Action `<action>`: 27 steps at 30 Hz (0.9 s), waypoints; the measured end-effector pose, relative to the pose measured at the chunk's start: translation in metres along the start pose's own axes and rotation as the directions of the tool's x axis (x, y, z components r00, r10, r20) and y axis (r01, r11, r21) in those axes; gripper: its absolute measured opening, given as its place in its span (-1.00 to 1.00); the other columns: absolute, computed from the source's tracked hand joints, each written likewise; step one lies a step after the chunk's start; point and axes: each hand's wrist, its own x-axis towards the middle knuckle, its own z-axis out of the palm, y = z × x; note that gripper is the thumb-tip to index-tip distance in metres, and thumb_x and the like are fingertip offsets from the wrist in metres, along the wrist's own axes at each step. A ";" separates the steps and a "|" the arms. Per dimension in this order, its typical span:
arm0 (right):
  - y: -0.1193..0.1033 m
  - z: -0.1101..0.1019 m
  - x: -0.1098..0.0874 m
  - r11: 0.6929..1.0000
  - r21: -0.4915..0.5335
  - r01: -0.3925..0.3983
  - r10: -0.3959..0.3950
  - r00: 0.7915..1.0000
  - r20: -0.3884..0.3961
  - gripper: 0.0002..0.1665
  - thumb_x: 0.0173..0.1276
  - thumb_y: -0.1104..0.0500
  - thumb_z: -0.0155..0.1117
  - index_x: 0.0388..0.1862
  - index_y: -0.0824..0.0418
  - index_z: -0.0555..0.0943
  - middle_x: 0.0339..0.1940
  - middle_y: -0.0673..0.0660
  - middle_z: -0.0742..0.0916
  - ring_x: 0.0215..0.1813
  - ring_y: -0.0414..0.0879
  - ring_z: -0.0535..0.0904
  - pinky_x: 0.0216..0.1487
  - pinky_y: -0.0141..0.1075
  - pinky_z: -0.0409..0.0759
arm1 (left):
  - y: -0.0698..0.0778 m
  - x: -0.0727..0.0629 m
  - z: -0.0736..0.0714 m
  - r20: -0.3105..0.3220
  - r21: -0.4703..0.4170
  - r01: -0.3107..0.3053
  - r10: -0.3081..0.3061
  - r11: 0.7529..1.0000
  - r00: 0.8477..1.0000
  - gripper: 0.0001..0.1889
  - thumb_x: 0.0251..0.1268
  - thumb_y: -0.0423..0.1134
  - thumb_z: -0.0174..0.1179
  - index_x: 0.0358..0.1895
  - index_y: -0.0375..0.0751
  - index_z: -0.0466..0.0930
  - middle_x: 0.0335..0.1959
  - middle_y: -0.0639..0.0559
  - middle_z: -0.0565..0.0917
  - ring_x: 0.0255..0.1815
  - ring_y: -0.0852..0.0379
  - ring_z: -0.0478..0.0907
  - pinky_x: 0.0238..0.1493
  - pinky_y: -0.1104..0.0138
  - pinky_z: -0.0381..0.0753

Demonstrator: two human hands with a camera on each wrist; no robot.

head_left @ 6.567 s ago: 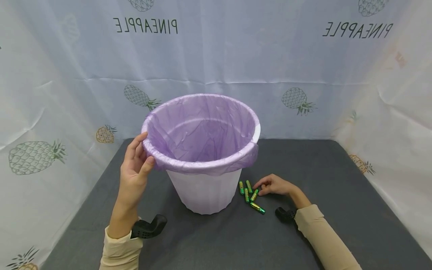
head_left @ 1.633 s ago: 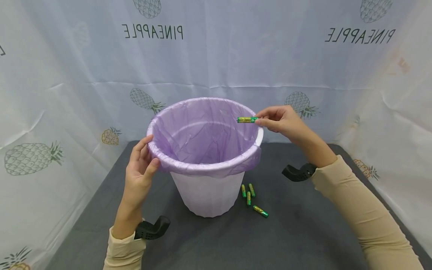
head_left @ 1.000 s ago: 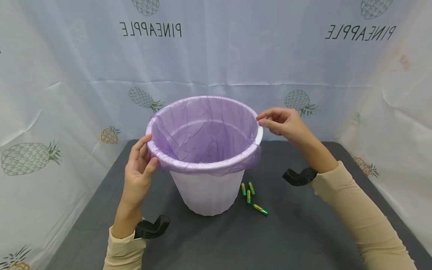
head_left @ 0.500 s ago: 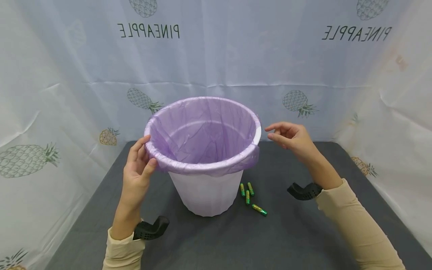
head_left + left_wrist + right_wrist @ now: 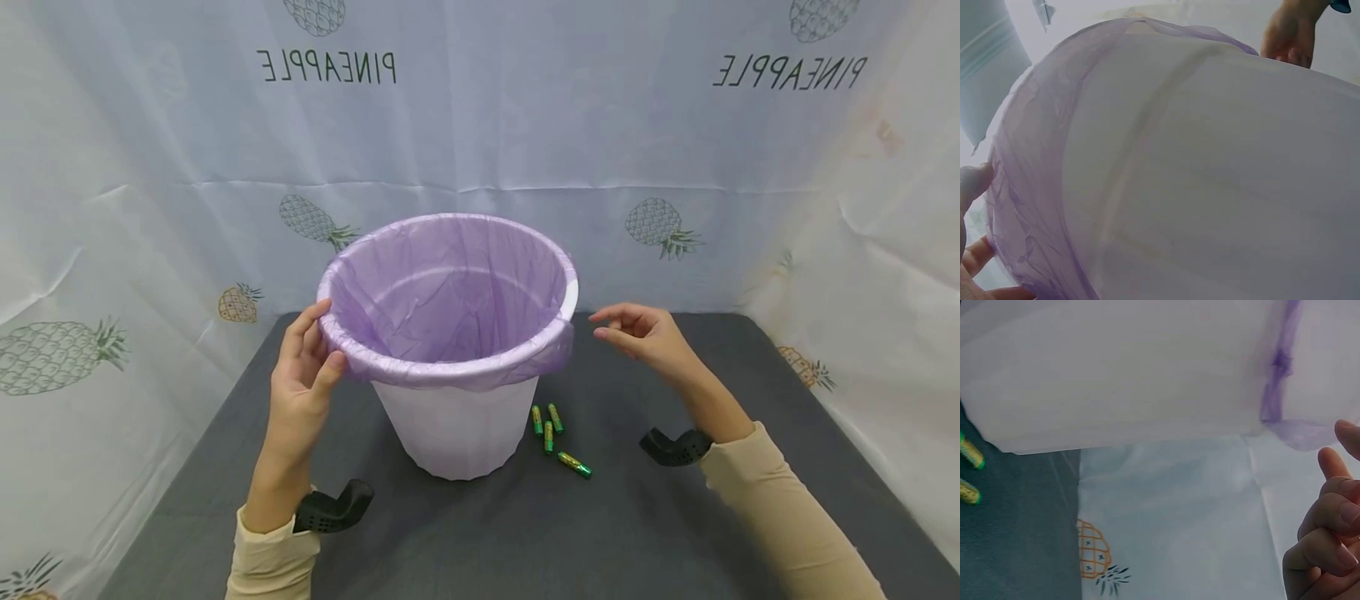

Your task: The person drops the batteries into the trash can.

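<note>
A white trash can with a purple liner bag folded over its rim stands in the middle of the head view. My left hand holds the can's left rim through the liner, thumb in front and fingers at the side. In the air right of the can is my right hand, its fingers loosely bent around nothing. Below it, several green and gold batteries lie by the can's base. The left wrist view shows left fingertips against the liner. Part of the can's inside bottom is hidden.
A dark grey cloth covers the table under everything. White curtains with pineapple prints enclose the back and both sides. Black wrist mounts sit on both forearms.
My right hand picked a battery from the group, brought it over the can's right rim and let it go inside. It has since moved back and down, while the left hand stayed put.
</note>
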 end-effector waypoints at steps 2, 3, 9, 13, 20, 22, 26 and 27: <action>0.007 0.001 -0.002 1.000 -0.013 -0.007 0.008 1.000 0.019 -0.58 0.33 0.43 0.14 -0.15 -0.10 0.66 -0.64 -0.20 0.49 -0.65 -0.14 0.17 -0.59 -0.21 0.16 | 0.000 0.000 0.000 0.001 -0.002 -0.003 0.003 1.000 1.000 -0.46 0.39 -0.50 -0.02 0.40 -0.16 0.19 0.24 0.04 0.45 0.14 0.27 0.45 0.10 0.55 0.51; 0.011 0.002 -0.004 1.000 -0.021 -0.018 0.019 0.999 0.028 -0.59 0.34 0.42 0.15 -0.14 -0.11 0.66 -0.64 -0.21 0.50 -0.65 -0.15 0.17 -0.59 -0.20 0.17 | 0.000 0.000 0.000 0.003 -0.003 -0.003 0.003 1.000 1.000 -0.46 0.39 -0.50 -0.03 0.40 -0.16 0.19 0.24 0.04 0.44 0.14 0.27 0.45 0.10 0.55 0.51; 0.033 0.007 -0.013 0.996 -0.041 -0.084 0.087 0.993 0.085 -0.62 0.36 0.36 0.16 -0.14 -0.16 0.64 -0.60 -0.20 0.52 -0.64 -0.16 0.18 -0.60 -0.23 0.22 | 0.002 0.000 0.000 0.002 -0.002 0.006 -0.006 1.000 1.000 -0.46 0.39 -0.50 -0.02 0.40 -0.15 0.19 0.24 0.04 0.45 0.13 0.27 0.45 0.10 0.55 0.51; 0.045 0.011 -0.019 0.992 -0.029 -0.121 0.123 0.988 0.097 -0.65 0.37 0.33 0.17 -0.15 -0.17 0.64 -0.60 -0.21 0.53 -0.64 -0.20 0.19 -0.59 -0.23 0.23 | 0.002 0.001 0.001 0.005 -0.009 -0.003 0.003 1.000 1.000 -0.47 0.39 -0.51 -0.03 0.39 -0.16 0.20 0.22 0.04 0.45 0.12 0.27 0.46 0.09 0.55 0.51; 0.064 0.019 -0.025 0.982 -0.042 -0.186 0.189 0.976 0.109 -0.75 0.37 0.29 0.19 -0.12 -0.05 0.64 -0.59 -0.22 0.56 -0.62 -0.26 0.23 -0.57 -0.23 0.27 | 0.002 0.001 0.001 0.005 -0.012 -0.003 0.003 1.000 1.000 -0.47 0.39 -0.50 -0.03 0.39 -0.16 0.20 0.23 0.04 0.46 0.13 0.27 0.46 0.10 0.55 0.51; 0.069 0.021 -0.026 0.976 -0.051 -0.211 0.216 0.969 0.118 -0.80 0.37 0.27 0.19 -0.07 0.09 0.63 -0.59 -0.22 0.56 -0.62 -0.29 0.23 -0.56 -0.21 0.27 | 0.002 0.001 0.001 0.006 -0.014 -0.004 0.004 1.000 1.000 -0.47 0.39 -0.50 -0.03 0.39 -0.16 0.20 0.23 0.04 0.46 0.13 0.27 0.46 0.10 0.55 0.51; 0.082 0.024 -0.029 0.966 -0.075 -0.245 0.254 0.957 0.138 -0.66 0.37 0.25 0.19 0.04 0.45 0.55 -0.60 -0.20 0.54 -0.61 -0.32 0.23 -0.55 -0.23 0.29 | 0.002 0.001 0.001 0.003 -0.007 -0.005 0.005 1.000 1.000 -0.47 0.39 -0.50 -0.03 0.39 -0.17 0.20 0.23 0.04 0.46 0.12 0.27 0.46 0.10 0.55 0.51; 0.085 0.025 -0.029 0.964 -0.078 -0.252 0.261 0.955 0.143 -0.62 0.37 0.25 0.19 0.05 0.51 0.52 -0.59 -0.19 0.54 -0.61 -0.33 0.23 -0.55 -0.24 0.28 | 0.002 0.001 0.001 0.001 -0.005 -0.004 0.004 1.000 1.000 -0.47 0.39 -0.50 -0.03 0.39 -0.17 0.20 0.23 0.05 0.46 0.12 0.28 0.46 0.10 0.55 0.51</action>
